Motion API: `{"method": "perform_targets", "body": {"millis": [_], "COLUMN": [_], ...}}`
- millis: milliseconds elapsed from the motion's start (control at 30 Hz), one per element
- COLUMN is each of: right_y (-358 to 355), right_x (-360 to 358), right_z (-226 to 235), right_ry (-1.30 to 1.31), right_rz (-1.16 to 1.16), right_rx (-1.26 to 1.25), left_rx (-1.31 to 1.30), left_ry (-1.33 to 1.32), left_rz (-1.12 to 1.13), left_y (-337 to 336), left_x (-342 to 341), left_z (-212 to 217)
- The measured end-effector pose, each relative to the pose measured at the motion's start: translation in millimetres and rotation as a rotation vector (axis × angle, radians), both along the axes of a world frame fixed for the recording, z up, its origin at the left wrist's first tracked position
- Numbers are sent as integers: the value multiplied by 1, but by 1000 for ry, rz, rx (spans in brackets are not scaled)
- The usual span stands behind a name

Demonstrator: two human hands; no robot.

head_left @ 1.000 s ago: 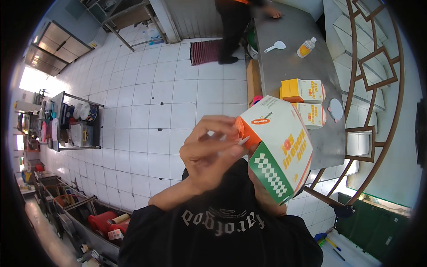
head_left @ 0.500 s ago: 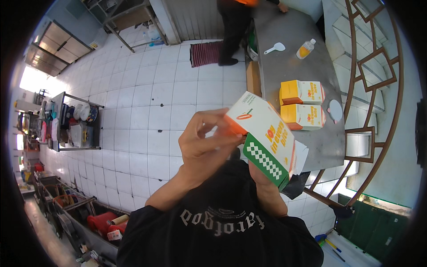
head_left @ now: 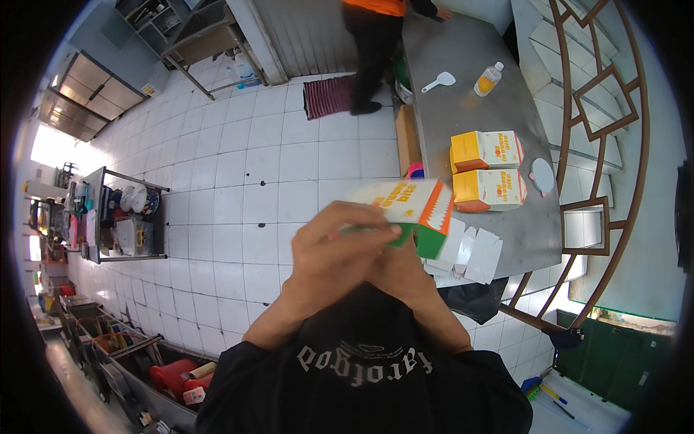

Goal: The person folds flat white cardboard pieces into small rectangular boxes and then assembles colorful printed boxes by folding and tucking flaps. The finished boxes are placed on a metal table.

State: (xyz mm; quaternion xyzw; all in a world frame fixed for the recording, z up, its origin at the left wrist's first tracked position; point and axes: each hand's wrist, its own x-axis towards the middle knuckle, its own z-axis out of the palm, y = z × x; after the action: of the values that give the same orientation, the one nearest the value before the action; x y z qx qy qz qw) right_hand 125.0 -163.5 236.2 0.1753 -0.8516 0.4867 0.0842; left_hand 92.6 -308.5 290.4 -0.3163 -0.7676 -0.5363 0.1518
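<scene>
Carton box [head_left: 405,210], white-orange-green, held above desk [head_left: 463,87] edge, both grips clenched on it: left hand [head_left: 340,249] on top, right hand [head_left: 405,271] beneath. Risk: crushing the half-folded flaps, or slipping to floor.

On the long steel counter [head_left: 470,94] I see two closed yellow and white cardboard boxes [head_left: 487,149] lying one just below the other, a round white lid [head_left: 542,175] beside them, a white plastic scoop [head_left: 439,82] and a small bottle of orange liquid [head_left: 488,78]. A person in dark trousers [head_left: 372,43] stands at its far end, by a striped floor mat [head_left: 329,97].
</scene>
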Motion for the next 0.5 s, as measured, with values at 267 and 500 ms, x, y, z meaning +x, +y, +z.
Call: {"method": "perform_targets", "body": {"millis": [267,500], "right_y": [20,6], "right_x": [17,21], "right_z": [26,46], "right_ry": [-337,82], "right_rz": [26,-320], "right_rx": [-1329,-652], "left_rx": [117,361], "left_ry": [234,-5], "left_rz": [94,36], "left_y": [-19,-10], "left_x": [-6,12], "left_z": [-16,-7]}}
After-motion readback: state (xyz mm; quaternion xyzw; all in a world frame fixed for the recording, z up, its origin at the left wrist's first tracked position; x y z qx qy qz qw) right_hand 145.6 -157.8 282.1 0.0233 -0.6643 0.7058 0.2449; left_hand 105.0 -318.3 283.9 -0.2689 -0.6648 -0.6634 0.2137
